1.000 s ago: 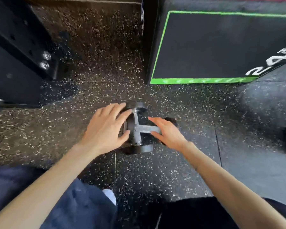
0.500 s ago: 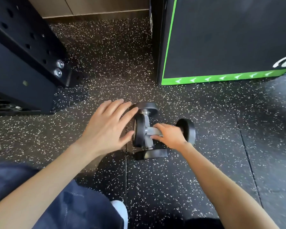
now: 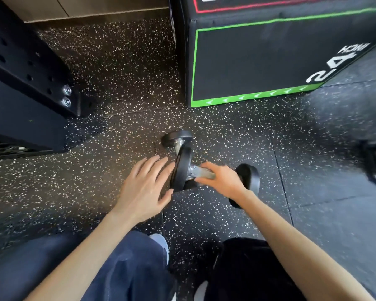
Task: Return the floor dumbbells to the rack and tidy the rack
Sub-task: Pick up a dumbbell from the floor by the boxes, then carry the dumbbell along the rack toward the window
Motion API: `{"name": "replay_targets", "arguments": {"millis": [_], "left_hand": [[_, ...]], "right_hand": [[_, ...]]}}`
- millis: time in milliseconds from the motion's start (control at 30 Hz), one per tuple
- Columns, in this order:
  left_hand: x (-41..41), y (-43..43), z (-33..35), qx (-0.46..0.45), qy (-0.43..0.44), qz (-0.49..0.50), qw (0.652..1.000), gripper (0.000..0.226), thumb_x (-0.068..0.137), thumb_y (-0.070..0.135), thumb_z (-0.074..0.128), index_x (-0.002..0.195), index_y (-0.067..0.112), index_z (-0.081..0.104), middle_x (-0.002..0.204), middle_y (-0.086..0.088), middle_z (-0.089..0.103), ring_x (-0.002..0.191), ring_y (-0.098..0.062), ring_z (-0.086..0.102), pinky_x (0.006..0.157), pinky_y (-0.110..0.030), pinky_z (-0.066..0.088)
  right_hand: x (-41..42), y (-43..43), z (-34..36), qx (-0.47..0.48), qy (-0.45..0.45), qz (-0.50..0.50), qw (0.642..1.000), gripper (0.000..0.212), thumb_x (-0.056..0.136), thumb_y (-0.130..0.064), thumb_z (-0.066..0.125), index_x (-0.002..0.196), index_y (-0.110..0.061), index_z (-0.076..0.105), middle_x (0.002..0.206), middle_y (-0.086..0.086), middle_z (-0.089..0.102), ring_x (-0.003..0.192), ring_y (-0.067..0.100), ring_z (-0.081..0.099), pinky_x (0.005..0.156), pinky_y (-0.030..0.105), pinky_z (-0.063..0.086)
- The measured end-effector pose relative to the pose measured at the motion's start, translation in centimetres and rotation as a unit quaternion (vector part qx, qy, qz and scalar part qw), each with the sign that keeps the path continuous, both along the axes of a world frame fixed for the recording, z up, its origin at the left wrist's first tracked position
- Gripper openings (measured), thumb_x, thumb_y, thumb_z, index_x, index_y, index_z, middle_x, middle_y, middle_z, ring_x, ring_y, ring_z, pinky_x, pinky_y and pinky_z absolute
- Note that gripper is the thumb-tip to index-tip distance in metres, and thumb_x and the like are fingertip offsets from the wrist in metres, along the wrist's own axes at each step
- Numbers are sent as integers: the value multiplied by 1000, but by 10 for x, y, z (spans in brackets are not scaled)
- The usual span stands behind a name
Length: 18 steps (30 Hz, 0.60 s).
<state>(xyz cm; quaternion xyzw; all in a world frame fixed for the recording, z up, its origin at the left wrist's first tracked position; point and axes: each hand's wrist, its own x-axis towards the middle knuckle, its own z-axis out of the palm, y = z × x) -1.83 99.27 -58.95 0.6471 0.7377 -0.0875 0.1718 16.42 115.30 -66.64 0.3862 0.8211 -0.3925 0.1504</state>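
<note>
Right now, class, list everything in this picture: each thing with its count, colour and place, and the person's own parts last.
Dumbbells: two, black heads with grey handles, on the floor at centre, one lying behind the other.
Box: one, black with green edging and white "24", upper right.
Frame: one, black steel with bolts, upper left.
Floor: black rubber with white specks.
Left hand: open, beside the near dumbbell's head.
Right hand: fingers curled on the near dumbbell's handle.
Legs: dark trousers, bottom.
</note>
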Motion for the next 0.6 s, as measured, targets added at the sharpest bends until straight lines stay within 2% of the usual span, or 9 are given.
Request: {"name": "replay_targets", "arguments": {"millis": [67, 233, 467, 600], "left_hand": [[10, -19, 37, -5, -14, -3, 1000, 61, 89, 46, 35, 138, 10, 46, 140, -11, 48, 131, -28, 41, 109, -46, 28], [33, -65, 161, -36, -47, 0, 998, 61, 88, 45, 35, 136, 11, 49, 138, -11, 50, 129, -29, 44, 107, -46, 28], [72, -56, 378, -1, -93, -44, 995, 59, 87, 44, 38, 135, 11, 50, 137, -11, 51, 129, -27, 42, 108, -43, 26], [87, -47, 476, 23, -99, -79, 992, 59, 86, 43, 37, 134, 11, 51, 137, -10, 52, 129, -27, 41, 109, -41, 24]], "right_hand": [[20, -5, 51, 0, -16, -27, 999, 53, 82, -61, 54, 124, -31, 48, 84, 0, 66, 71, 18, 56, 71, 35, 51], [71, -31, 202, 1, -72, -92, 993, 54, 78, -67, 53, 121, -35, 49, 91, 3, 69, 90, 26, 62, 71, 34, 48], [124, -80, 449, 12, -76, -165, 983, 52, 77, -65, 55, 119, -33, 52, 94, 5, 70, 97, 31, 61, 75, 37, 47], [149, -110, 556, 72, -55, -225, 970, 53, 78, -62, 57, 121, -32, 54, 104, -1, 69, 100, 25, 61, 74, 35, 46]]}}
